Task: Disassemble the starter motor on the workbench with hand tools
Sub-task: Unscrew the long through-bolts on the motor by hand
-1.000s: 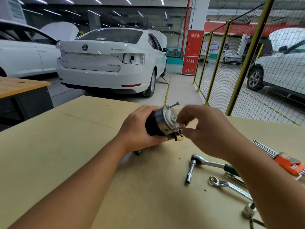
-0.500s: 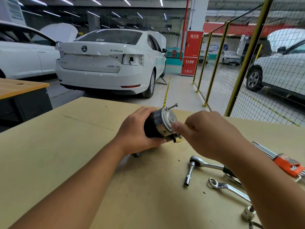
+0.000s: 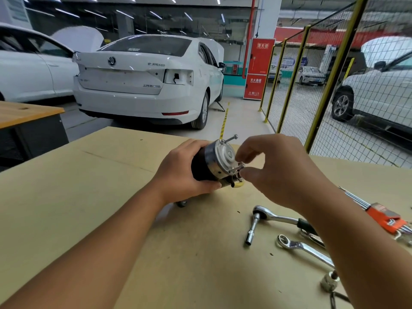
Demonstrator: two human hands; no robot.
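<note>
Motor (image 3: 209,162) held just above bench (image 3: 89,208), silver end cap toward right. Left hand (image 3: 180,172) wraps black body. Right hand (image 3: 281,170) pinches lower bolt (image 3: 237,169) at cap edge. Upper bolt (image 3: 229,138) sticks out. Ratchet (image 3: 272,217), wrench (image 3: 305,248), hex keys (image 3: 379,212) lie on bench at right.
</note>
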